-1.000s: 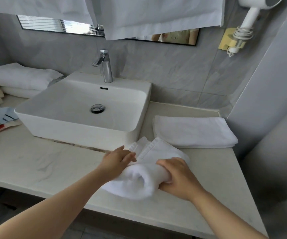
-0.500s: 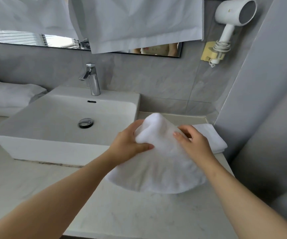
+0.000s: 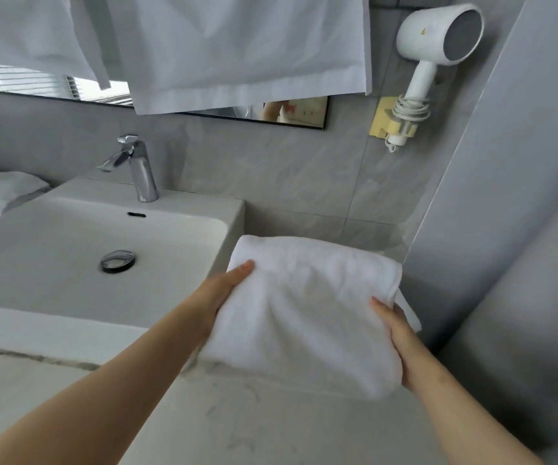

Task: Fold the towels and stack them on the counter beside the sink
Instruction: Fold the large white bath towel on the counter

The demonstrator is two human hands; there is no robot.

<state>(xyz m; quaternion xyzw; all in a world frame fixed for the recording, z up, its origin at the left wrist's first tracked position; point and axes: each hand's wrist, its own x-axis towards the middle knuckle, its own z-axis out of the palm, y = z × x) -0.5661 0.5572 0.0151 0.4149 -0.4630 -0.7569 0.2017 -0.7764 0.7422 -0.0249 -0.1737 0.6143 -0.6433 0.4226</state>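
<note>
Here, left hand (image 3: 225,290) and right hand (image 3: 392,325) each grip one side of the folded towel (image 3: 304,307) beside the sink (image 3: 200,209).

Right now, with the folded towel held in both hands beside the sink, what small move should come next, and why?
Probably lower the folded towel straight down and let go. The left hand and right hand grip its two sides, it looks fully folded, and it hangs over the counter right of the sink.
</note>
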